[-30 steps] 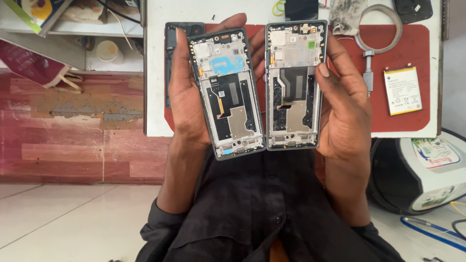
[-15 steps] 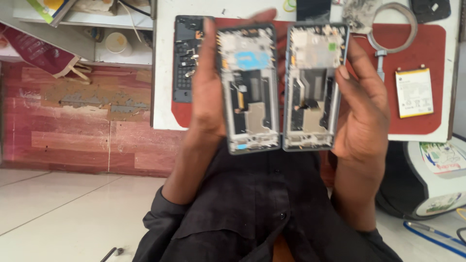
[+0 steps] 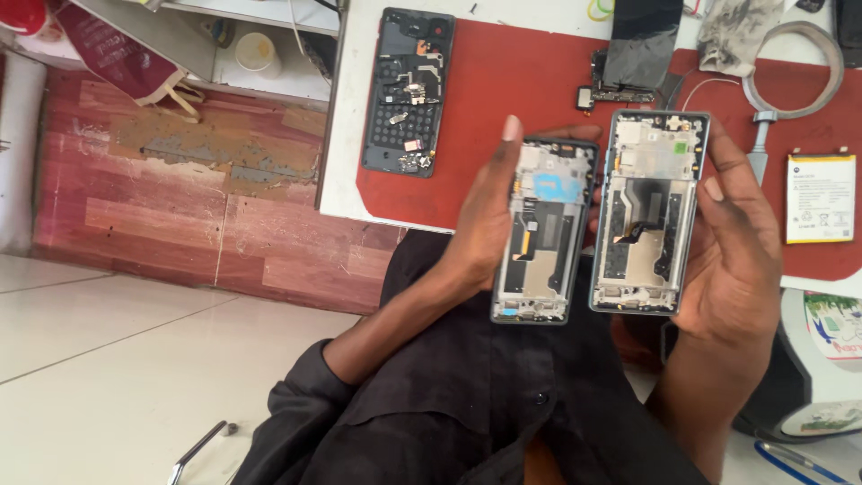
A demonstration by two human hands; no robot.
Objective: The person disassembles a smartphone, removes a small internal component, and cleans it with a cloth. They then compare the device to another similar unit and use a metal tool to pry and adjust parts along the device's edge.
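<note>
- A person's left hand (image 3: 480, 224) grips an opened grey smartphone frame with a blue patch near its top (image 3: 542, 232), fingers wrapped behind it and thumb along its outer edge.
- The right hand (image 3: 732, 260) clasps a second opened smartphone frame with a green-grey rim (image 3: 648, 214), held upright and just beside the first, their inner edges nearly touching.
- Beyond the hands lies a white worktable (image 3: 346, 117) covered by a red rubber mat (image 3: 503, 81).
- On the mat, beyond the left hand, rests a black phone back cover with exposed parts (image 3: 409, 90).
- Beyond the right hand a dark glossy screen panel (image 3: 642, 40) lies near a small circuit board (image 3: 620, 90).
- To the outside of the right hand sit a white rectangular battery with a yellow border (image 3: 820, 198) and a grey looped cable (image 3: 795, 67).
- Below and outside the left hand spread pale floor tiles (image 3: 117, 359) and a worn red plank wall (image 3: 180, 207).
- The person's dark sleeves hide the lap; a round black-and-white object (image 3: 808, 386) by the right wrist is cut off, perhaps a device base.
</note>
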